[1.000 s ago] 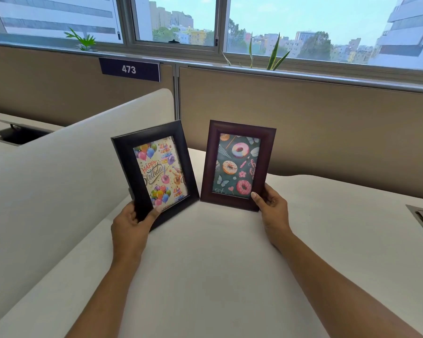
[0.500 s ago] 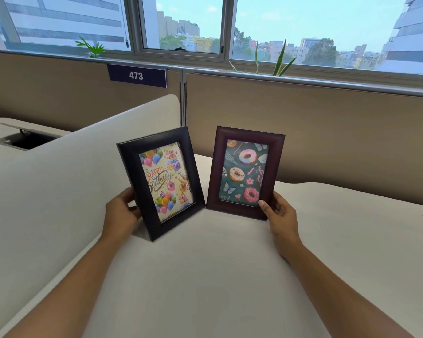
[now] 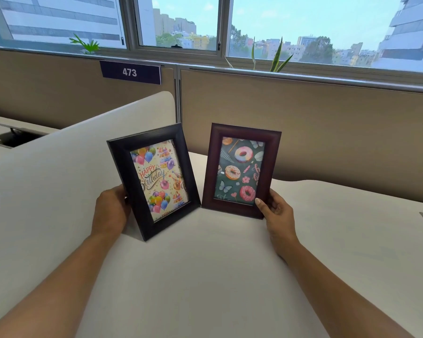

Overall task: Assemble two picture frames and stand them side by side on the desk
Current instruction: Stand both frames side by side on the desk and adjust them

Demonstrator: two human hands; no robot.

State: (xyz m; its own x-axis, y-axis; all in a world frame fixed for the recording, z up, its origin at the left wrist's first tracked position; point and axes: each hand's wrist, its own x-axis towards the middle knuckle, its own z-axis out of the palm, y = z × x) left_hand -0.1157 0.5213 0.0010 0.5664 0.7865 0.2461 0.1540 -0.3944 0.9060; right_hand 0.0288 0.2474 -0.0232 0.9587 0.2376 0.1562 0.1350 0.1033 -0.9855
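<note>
Beige cubicle partitions run behind a white tabletop (image 3: 205, 276), with a window onto city buildings above them and a dark plate reading "473" (image 3: 130, 72) at about 11 o'clock. A white curved divider (image 3: 59, 167) rises along the 9 o'clock side.

Two picture frames stand on the tabletop near the middle, side by side, their lower inner corners touching or nearly so. The black frame (image 3: 122, 162), toward 10 o'clock, holds a "Happy Birthday" print with balloons and leans to the left. The dark red-brown frame (image 3: 242, 129), toward 1 o'clock, holds a doughnut print on a dark green ground and stands closer to upright.

The left hand (image 3: 111, 211) is cupped against the black frame's outer left edge, fingers curled behind it and out of sight. The right hand (image 3: 277, 211) pinches the red-brown frame's lower right corner, thumb on the front, fingers wrapped round the side. Both forearms reach in from 6 o'clock.
</note>
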